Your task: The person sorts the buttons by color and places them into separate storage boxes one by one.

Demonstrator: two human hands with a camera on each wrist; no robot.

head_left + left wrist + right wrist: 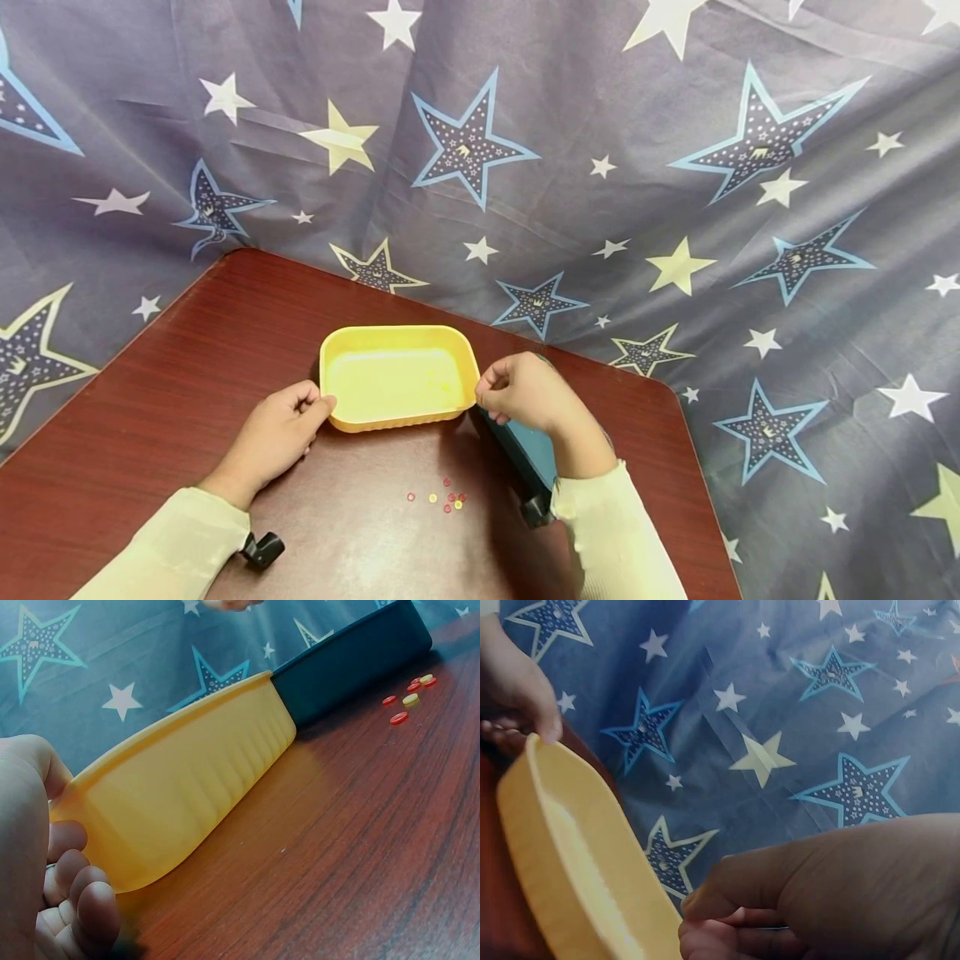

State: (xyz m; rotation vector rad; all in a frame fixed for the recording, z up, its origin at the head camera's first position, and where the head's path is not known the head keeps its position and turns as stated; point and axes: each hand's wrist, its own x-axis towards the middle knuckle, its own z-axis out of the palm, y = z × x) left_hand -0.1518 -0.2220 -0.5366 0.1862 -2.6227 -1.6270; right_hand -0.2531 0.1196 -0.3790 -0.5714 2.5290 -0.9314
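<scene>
A yellow plastic tray (397, 423) sits on the table, with a few small yellow pieces (446, 386) inside near its right end. At the tray's left end my left hand (279, 433) pinches the rim between thumb and forefinger, the other fingers curled outside the wall. My right hand (528, 396) is raised above the tray's right end, its fingers curled and thumb meeting forefinger. I cannot tell whether something small is between those fingertips. Under the right forearm stands a dark teal tray (536, 450), partly hidden by that arm and touching or close beside the yellow one.
Several small red and yellow rings or buttons (432, 498) lie loose on the reddish-brown table (247, 333) in front of the trays. A grey curtain with stars (540, 225) hangs along the table's back and sides. Black wrist cameras (262, 550) sit at both cuffs.
</scene>
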